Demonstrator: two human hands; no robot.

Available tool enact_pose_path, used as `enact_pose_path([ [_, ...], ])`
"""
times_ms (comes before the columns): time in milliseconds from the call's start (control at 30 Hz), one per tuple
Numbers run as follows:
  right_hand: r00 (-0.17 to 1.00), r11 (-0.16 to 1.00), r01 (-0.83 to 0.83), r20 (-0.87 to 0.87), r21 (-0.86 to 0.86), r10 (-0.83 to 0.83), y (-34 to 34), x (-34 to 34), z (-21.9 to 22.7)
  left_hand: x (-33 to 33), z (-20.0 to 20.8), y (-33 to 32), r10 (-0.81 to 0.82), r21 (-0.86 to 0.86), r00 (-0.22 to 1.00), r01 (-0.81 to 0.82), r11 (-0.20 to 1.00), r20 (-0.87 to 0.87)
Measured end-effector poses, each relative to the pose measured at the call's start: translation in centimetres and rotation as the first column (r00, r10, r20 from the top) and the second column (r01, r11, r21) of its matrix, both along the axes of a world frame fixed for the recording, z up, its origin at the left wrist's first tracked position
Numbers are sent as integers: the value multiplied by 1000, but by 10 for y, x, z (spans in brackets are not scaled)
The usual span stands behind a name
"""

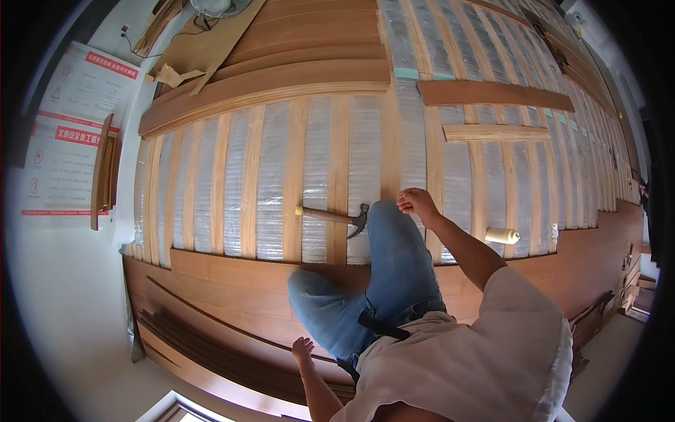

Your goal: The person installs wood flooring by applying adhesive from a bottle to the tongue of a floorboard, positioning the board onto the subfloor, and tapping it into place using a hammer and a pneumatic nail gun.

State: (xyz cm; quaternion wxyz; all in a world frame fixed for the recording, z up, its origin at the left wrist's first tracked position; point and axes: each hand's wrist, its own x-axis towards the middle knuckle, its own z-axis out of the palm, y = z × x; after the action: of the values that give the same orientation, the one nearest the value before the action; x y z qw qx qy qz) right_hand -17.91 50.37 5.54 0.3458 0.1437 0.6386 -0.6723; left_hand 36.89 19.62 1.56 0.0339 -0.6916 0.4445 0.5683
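My right hand [418, 204] is beside my raised knee, its fingers pinched together. Whatever they may hold is too small to make out. Down by my left hip, my left hand [303, 349] hangs with its fingers loosely apart and holds nothing. A claw hammer [327, 215] with a wooden handle lies across the battens, its head close to my knee. Pale wooden battens [251, 183] run in parallel rows over silvery foil sheeting [273, 176]. Brown floorboards [232, 274] cover the strip beneath me.
Stacked floorboards [295, 42] lie ahead on the battens. To the right are a loose brown board [496, 94], a lighter plank [496, 133] and a cream-coloured bottle [500, 235] on its side. More boards [197, 352] lie behind on the left. Wood strips [104, 176] lean against the left wall.
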Motion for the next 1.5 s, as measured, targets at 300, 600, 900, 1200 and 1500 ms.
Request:
enact_pose_path([
  [300, 983, 990, 123, -146, 65, -112, -24, -276, -27, -245, 19, -39, -654, 14, 568, 750, 661, 500],
  [600, 1000, 925, 7, -20, 380, 1, -59, -517, -135, -280, 31, -23, -530, 4, 462, 751, 660, 711],
  [900, 964, 996, 77, 259, -52, -61, -71, -551, -145, -285, 14, -26, -528, 101, 438, 692, 714, 727],
  [1200, 976, 984, 99, 208, -145, -68, -64, -529, -124, -307, 19, -38, -496, 154, 503, 575, 803, 707],
  [1500, 984, 986, 136, 105, 95, -146, -82, -512, -118, -320, 42, -43, -472, 126, 476, 592, 796, 742],
])
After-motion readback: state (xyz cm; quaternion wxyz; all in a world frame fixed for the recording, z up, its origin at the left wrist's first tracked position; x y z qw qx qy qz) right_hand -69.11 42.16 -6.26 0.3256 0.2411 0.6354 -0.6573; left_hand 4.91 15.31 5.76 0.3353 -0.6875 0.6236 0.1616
